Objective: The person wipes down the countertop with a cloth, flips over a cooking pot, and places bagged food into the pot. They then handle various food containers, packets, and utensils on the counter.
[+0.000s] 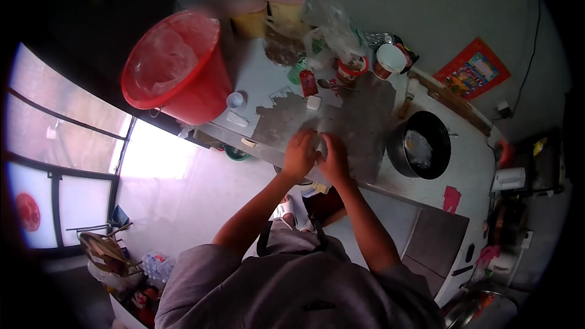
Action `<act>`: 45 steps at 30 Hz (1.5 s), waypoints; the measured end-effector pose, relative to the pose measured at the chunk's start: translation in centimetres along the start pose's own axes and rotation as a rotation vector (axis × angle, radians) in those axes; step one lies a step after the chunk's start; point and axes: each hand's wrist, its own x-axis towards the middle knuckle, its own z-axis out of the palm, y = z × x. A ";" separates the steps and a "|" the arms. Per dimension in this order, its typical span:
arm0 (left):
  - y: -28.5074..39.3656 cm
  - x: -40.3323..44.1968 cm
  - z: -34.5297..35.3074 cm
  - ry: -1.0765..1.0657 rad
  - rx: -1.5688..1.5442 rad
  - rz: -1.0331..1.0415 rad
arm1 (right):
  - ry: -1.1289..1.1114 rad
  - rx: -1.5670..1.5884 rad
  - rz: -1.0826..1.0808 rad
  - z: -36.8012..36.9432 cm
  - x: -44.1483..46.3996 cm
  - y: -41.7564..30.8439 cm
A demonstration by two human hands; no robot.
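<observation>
While the left hand [300, 153] and right hand [333, 157] curl half-open over the counter [361, 131], can't tell if they've got the pale thing [319, 144] between them; probably light, softish, best pinched by its sides.

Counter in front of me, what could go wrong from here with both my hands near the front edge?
The red bucket stands close to the front edge, so a bump might tip it. The small white cup beside it could be knocked over if your left hand swings that way. Whatever lies between your left and right hand, which I can't make out, might drop off the edge.
</observation>
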 end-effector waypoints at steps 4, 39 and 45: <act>-1.7 -1.6 -2.0 -0.031 0.143 -0.007 | -0.012 -0.038 -0.061 1.0 -0.2 -0.5; -19.9 1.8 -12.9 -0.272 0.458 -0.461 | -0.029 0.093 0.182 20.5 11.1 -2.3; -18.4 0.3 -8.6 -0.113 -0.079 -0.473 | 0.178 0.156 0.178 14.3 5.6 -1.6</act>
